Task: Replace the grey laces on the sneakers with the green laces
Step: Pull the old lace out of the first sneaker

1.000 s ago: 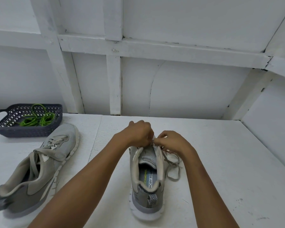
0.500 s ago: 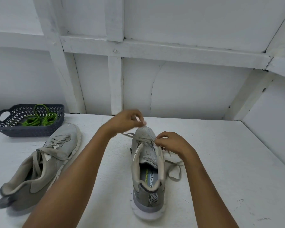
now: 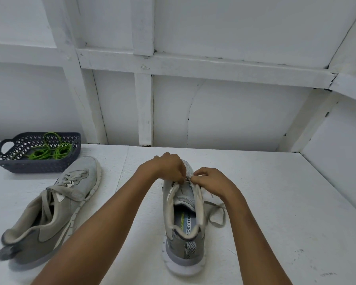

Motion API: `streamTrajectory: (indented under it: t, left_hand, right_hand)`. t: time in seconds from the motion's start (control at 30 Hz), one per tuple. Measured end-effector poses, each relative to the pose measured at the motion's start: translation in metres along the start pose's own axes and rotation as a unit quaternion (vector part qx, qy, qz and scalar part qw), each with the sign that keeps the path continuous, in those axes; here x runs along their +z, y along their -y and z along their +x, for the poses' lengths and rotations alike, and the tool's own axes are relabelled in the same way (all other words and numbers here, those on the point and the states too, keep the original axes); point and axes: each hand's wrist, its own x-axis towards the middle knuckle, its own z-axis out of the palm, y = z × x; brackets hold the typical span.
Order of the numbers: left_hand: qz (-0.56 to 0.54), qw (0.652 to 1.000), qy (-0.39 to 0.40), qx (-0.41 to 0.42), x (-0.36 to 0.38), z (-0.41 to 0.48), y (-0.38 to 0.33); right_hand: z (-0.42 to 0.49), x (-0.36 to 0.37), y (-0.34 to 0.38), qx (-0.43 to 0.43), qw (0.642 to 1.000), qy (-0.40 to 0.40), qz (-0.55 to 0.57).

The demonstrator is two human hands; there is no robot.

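back down mid-frame comes my left hand (image 3: 169, 167); it and my right hand (image 3: 212, 179) pinch the sneaker (image 3: 183, 239)'s grey lace (image 3: 216, 214).

At centre frame, a person's left hand (image 3: 169, 167) and right hand (image 3: 212, 181) meet over the forward eyelets of a grey sneaker (image 3: 183, 237) standing on a white table (image 3: 275, 212). Their fingers pinch its grey lace (image 3: 217, 224), whose loose end trails off the shoe's right side. A second sneaker (image 3: 49, 212), laced, lies tilted at lower left, just below a dark basket (image 3: 39, 167) holding green laces (image 3: 49, 152).
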Motion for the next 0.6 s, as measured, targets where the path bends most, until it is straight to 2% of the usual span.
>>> streamTrajectory:
  t: [0.1,0.17,0.27,0.37,0.4,0.47,0.5,0.53,0.6]
  left_hand:
    - [-0.105,0.994,0.024,0.017,-0.002,-0.001,0.008]
    - [-0.237,0.971,-0.018,0.016,-0.005,-0.007,0.008]
    - [-0.48,0.871,-0.098,0.027,-0.013,-0.015,0.016]
    - [-0.688,0.72,-0.077,0.05,-0.021,-0.021,0.021]
    - [-0.714,0.695,-0.083,0.031,-0.023,-0.023,0.023]
    - [-0.712,0.693,-0.114,-0.017,-0.024,-0.021,0.029]
    - [-0.689,0.712,-0.129,-0.038,-0.024,-0.02,0.032]
    - [-0.652,0.743,-0.14,-0.056,-0.023,-0.02,0.035]
    - [-0.535,0.829,-0.141,-0.082,-0.019,-0.02,0.042]
  right_hand:
    - [0.001,0.0,-0.001,-0.002,1.0,-0.003,0.005]
    - [0.0,0.001,-0.002,-0.005,1.0,-0.002,0.006]
    - [0.001,0.001,-0.004,-0.01,1.0,-0.003,0.013]
    - [0.001,0.002,-0.005,-0.01,1.0,-0.003,0.018]
    - [0.0,0.003,-0.005,-0.009,1.0,-0.004,0.019]
    - [0.0,0.004,-0.005,-0.008,1.0,-0.009,0.021]
    - [-0.001,0.004,-0.005,-0.009,1.0,-0.011,0.021]
    - [0.0,0.005,-0.005,-0.01,1.0,-0.013,0.02]
    - [0.0,0.005,-0.004,-0.009,1.0,-0.014,0.015]
